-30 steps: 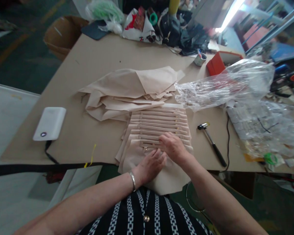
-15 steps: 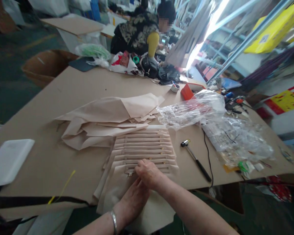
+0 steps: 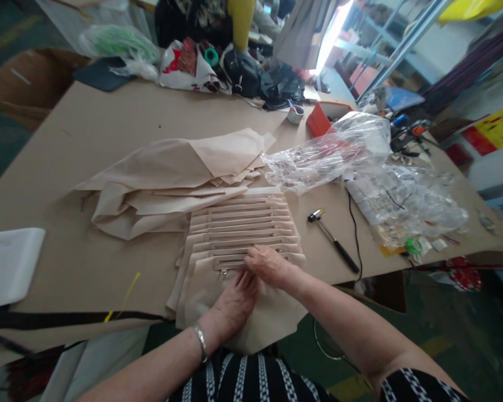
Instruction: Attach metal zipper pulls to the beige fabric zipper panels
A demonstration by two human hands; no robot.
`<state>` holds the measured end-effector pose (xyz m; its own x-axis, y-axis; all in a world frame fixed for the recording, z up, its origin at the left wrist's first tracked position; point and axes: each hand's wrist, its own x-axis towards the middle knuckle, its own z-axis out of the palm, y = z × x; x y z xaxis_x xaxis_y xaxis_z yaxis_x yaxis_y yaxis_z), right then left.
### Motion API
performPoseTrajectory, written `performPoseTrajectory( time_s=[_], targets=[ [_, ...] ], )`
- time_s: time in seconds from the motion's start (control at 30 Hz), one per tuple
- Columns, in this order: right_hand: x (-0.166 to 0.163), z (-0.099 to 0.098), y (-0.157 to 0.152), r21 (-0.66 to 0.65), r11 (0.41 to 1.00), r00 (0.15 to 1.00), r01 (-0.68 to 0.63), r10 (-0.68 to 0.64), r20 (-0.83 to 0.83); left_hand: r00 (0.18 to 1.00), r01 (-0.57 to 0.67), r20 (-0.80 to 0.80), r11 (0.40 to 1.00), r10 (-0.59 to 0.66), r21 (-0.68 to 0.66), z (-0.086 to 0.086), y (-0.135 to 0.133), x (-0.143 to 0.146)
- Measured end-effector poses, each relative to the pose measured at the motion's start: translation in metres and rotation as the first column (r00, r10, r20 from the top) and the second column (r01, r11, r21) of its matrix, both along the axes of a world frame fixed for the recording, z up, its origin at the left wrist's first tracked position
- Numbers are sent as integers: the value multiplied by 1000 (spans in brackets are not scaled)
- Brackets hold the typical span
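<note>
A stack of beige fabric panels lies at the table's front edge, fanned so that several zippers show in rows. On the nearest panel is a zipper with a small metal pull by its left end. My right hand rests over the right part of this zipper, fingers curled down and closed; what they grip is hidden. Just below, my left hand lies on the panel with fingers stretched out, their tips close to my right hand and partly covered by it.
Loose beige fabric is heaped behind the stack. A black-handled hammer lies to the right, beside a cord and clear plastic bags. A white plastic item sits at left. Other bags and a person are at the far side.
My right hand has shifted a little to the right along the nearest zipper, and my left hand has stayed close below it. The view has tilted downward.
</note>
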<state>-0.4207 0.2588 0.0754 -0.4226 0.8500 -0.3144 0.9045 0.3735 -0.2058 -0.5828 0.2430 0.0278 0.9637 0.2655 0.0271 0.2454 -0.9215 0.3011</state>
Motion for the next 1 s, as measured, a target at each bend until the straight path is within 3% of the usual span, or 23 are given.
performPoseTrajectory(
  time_s=[0.2,0.33,0.5,0.67,0.8,1.0],
  targets=[
    [55,-3,-40,45,996,997,72,-74,38,1000,17,15,998,-18,53,-4,-3,-6],
    [75,0,-53,75,984,985,163,-166,37,1000,12,26,999,-14,51,-4,-4,-9],
    [48,9,-20,119,943,947,311,-297,-119,1000,0,21,1000,0,-1,0,-3,-6],
    [18,-1,18,21,961,961,277,-277,-13,999,-28,41,998,30,-56,7,-1,-4],
    [17,-2,24,-9,974,974,226,-226,16,997,-57,52,996,60,-68,8,-3,-7],
    [21,8,25,-25,991,991,130,-129,43,999,-3,41,1000,2,29,6,-1,-9]
  ],
)
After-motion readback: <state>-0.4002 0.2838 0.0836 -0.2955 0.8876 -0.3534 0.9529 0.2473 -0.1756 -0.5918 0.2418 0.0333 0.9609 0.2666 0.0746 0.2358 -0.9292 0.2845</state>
